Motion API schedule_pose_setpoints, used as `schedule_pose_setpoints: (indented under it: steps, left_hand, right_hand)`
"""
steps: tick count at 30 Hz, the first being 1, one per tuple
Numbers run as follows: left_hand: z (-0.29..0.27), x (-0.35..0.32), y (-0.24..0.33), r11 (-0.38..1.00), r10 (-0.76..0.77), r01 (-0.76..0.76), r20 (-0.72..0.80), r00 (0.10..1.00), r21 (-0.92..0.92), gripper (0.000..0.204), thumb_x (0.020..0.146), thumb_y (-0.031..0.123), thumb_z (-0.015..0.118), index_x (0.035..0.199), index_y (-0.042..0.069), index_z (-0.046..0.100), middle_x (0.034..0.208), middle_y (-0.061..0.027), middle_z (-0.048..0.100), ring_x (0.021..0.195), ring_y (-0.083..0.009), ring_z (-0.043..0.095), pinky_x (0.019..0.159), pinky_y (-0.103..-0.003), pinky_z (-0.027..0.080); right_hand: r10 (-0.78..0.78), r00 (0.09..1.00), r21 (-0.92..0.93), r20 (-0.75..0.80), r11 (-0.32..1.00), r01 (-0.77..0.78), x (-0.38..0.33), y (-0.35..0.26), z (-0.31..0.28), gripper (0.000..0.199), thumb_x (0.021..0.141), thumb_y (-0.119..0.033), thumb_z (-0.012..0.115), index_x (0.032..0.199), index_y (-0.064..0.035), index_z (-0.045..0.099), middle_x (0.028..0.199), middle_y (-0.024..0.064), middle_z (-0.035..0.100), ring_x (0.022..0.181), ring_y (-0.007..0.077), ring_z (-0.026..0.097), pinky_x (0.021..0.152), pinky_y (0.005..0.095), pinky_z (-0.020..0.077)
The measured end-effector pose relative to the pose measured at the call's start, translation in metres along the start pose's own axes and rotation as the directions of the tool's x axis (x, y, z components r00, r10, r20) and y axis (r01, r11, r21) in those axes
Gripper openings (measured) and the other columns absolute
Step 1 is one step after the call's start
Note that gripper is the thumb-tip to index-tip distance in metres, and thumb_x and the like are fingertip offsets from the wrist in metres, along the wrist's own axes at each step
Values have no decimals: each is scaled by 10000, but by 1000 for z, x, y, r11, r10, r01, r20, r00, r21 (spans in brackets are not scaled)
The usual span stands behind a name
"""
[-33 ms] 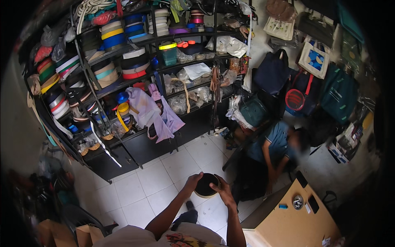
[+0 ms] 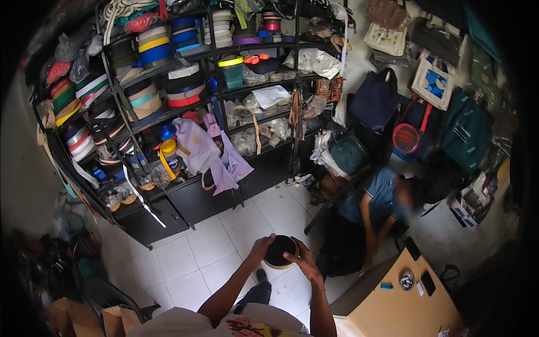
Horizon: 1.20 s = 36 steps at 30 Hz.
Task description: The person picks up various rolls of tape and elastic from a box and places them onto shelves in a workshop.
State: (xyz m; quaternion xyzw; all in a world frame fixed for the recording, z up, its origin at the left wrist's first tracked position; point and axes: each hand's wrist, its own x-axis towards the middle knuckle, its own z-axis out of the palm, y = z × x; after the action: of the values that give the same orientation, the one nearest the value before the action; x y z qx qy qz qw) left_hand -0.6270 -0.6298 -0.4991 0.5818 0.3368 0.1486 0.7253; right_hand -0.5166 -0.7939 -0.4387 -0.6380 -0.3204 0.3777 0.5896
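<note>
Between my two hands I hold a roll of webbing (image 2: 280, 252), with a black round face and a beige outer band, above the tiled floor. My left hand (image 2: 261, 248) is closed on its left edge, the thumb near the top. My right hand (image 2: 305, 260) grips the right edge, with the thumb laid over the black face. The fingers under the roll are mostly hidden.
A black shelf unit (image 2: 185, 202) ahead carries several coloured webbing rolls (image 2: 154, 48), bags and a lilac cloth piece (image 2: 196, 146). To the right sits a person (image 2: 359, 213) beside a brown table (image 2: 387, 306). Bags (image 2: 373, 101) hang on the wall.
</note>
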Motion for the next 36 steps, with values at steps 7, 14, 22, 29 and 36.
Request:
schedule_pose_setpoints:
  steps: [7, 14, 22, 29, 36]
  left_hand:
    - [-27, 141, 52, 988, 36, -53, -123, 992, -142, 565, 936, 523, 537, 1007, -23, 665, 892, -69, 660, 820, -157, 602, 777, -299, 465]
    - [21, 290, 183, 979, 202, -197, -112, 973, 58, 538, 933, 505, 550, 1051, -11, 649, 976, -93, 660, 900, -155, 597, 829, -296, 454]
    - [80, 462, 285, 912, 349, -361, 94, 933, 197, 473, 950, 452, 552, 1112, 15, 632, 1005, -74, 654, 961, -143, 592, 874, -285, 443]
    - [124, 550, 372, 933, 331, -343, 113, 937, 112, 497, 971, 469, 502, 1169, 31, 626, 1064, -55, 656, 1006, -135, 592, 908, -277, 437]
    - [133, 611, 454, 884, 456, -464, 106, 884, 66, 618, 965, 548, 450, 1357, 71, 469, 1294, -69, 531, 1195, -174, 506, 1018, -327, 388]
  right_hand:
    - [-175, 916, -330, 362, 895, 301, 173, -10, -32, 1391, 472, -303, 967, 1484, 15, 67, 1480, 206, 305, 1399, 303, 285, 1156, 405, 230]
    - [-336, 939, -215, 70, 914, 343, 317, -71, -97, 1376, 451, -226, 979, 1470, -7, 80, 1347, 172, 464, 1267, 284, 458, 1101, 383, 334]
    - [-547, 828, -389, -126, 795, 466, 468, -101, -202, 1159, 417, -163, 978, 1350, -14, 307, 1284, 146, 490, 1202, 254, 503, 1032, 361, 416]
    - [-609, 786, -108, -106, 793, 599, 571, -152, -272, 1161, 440, -134, 966, 1383, -22, 299, 1271, 146, 525, 1175, 248, 540, 1018, 359, 446]
    - [-667, 725, 15, -171, 734, 679, 668, -214, -308, 1134, 490, -131, 948, 1399, 3, 282, 1270, 163, 533, 1176, 257, 543, 1027, 378, 427]
